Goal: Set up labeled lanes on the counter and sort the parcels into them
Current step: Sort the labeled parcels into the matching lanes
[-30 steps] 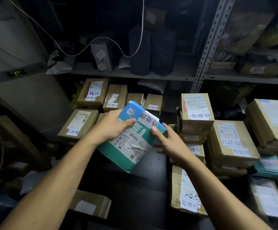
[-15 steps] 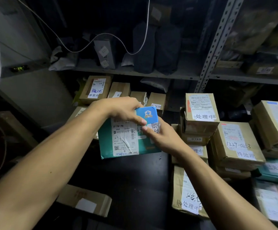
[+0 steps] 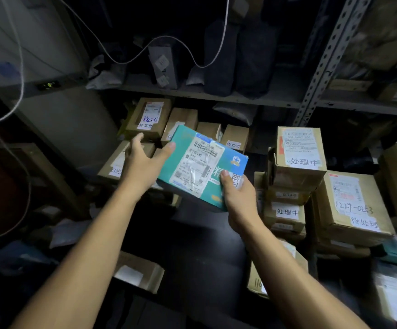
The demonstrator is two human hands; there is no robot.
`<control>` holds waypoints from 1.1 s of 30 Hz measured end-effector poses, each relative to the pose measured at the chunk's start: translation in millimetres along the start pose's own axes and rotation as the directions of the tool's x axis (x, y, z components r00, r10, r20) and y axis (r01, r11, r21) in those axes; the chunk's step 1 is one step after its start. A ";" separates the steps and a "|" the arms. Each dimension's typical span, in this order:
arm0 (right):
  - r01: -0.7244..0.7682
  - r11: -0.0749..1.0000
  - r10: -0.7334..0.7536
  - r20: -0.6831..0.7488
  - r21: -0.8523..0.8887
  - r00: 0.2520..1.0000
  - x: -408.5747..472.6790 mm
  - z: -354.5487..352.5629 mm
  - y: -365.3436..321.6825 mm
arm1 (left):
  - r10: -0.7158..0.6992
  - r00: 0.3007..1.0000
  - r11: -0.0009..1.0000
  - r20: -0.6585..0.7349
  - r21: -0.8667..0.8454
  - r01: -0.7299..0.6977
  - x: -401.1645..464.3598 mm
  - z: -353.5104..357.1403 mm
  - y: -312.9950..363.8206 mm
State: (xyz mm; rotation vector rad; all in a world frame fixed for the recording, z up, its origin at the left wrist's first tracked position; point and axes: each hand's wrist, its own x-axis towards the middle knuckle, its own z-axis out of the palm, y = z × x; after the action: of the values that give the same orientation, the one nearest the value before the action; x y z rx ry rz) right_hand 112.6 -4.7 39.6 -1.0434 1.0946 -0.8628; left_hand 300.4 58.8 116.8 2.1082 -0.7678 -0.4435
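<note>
**Teal parcel held over the dark tabletop, between the box stacks**

Your right hand (image 3: 236,198) grips the teal parcel (image 3: 202,166) at its near right corner, thumb on top over the white handwritten tag, the other fingers hidden beneath. The parcel is up off the tabletop (image 3: 192,245), tilted, with its printed shipping label facing you and its blue end pointing right. Your left hand (image 3: 143,165) is spread with fingers relaxed and mostly straight; its thumb lies against the parcel's left edge, and the fingers reach out past it toward the boxes behind, curled round nothing.

Behind the parcel, brown cardboard boxes (image 3: 148,118) stand in rows under the metal shelf (image 3: 216,97), each with a white slip bearing handwritten characters. To your right a stack of boxes (image 3: 297,160) rises beside the parcel, two of them tagged with the same three characters, and further right a larger box (image 3: 351,205) carries a handwritten number and another tag. A flat brown box (image 3: 140,271) lies near the lower left, below your left forearm. A white cable (image 3: 145,47) loops across the dark bags on the upper shelf. The far right of the picture is blurred, and the labels there cannot be read.
</note>
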 end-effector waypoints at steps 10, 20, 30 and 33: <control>-0.013 0.975 0.032 -0.082 0.223 0.996 -17.1 20.4 2.4 | -0.084 0.979 0.762 0.186 -0.621 0.183 -22.5 54.0 -9.8; 0.070 0.970 -0.053 0.076 -0.234 0.996 8.1 -17.7 -26.2 | -0.111 0.938 0.857 0.327 -0.446 0.257 18.7 31.7 -9.6; 0.132 0.898 -0.102 0.095 -0.420 0.990 -28.0 -23.8 1.3 | -0.002 0.862 0.942 0.507 -0.288 0.172 12.3 51.0 -17.4; 0.136 0.886 -0.094 0.115 -0.444 0.989 -49.3 -45.1 12.1 | -0.010 0.845 0.973 0.534 -0.188 0.131 -13.5 56.6 -14.7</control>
State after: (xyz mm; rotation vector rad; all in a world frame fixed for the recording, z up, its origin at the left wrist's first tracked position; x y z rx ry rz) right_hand 57.3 34.4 36.1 -1.5343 1.1946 -0.6567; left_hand 264.6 41.3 71.9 1.8195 -0.9007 -1.1358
